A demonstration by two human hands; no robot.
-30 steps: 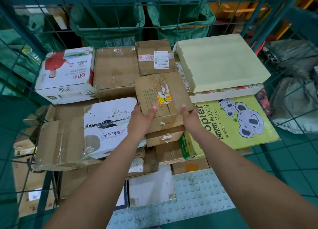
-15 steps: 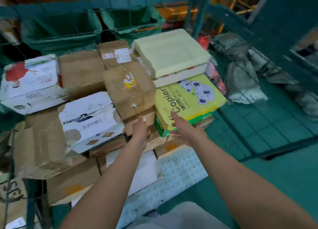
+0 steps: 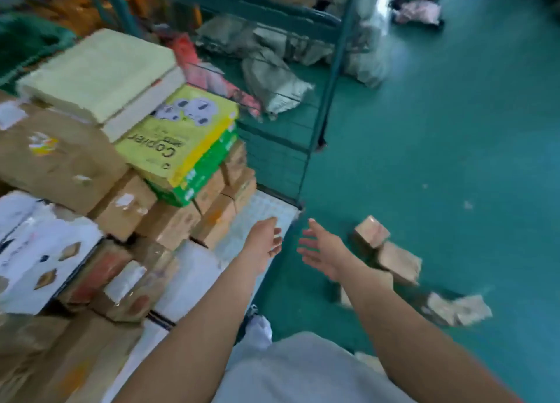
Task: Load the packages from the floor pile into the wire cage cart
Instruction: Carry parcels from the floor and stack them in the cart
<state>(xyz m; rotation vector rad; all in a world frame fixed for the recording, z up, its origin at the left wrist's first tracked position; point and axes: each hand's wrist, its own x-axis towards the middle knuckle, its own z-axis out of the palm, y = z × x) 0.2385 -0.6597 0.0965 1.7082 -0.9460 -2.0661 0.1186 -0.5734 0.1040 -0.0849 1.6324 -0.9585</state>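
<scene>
The wire cage cart point(image 3: 321, 105) on the left holds stacked packages: a brown carton point(image 3: 57, 160), a yellow-green copier paper box point(image 3: 178, 135) and a pale flat box point(image 3: 97, 72). My left hand point(image 3: 263, 242) hovers empty over the cart's white studded floor point(image 3: 266, 208), fingers relaxed. My right hand point(image 3: 321, 251) is spread open over the green floor, holding nothing. Just right of it lies the floor pile: a small brown box point(image 3: 372, 231), a second brown box point(image 3: 400, 263) and a third package point(image 3: 460, 308). The picture is blurred.
Grey bags point(image 3: 272, 78) lie behind the cart's side mesh and along its green post. Another heap of parcels point(image 3: 418, 8) sits at the far top right. Open green floor point(image 3: 454, 145) stretches to the right. My light trousers point(image 3: 303, 372) fill the bottom.
Both hands let go of the brown carton, which stays on the stack. The view swung right, bringing the floor pile into sight, and both open hands moved toward it.
</scene>
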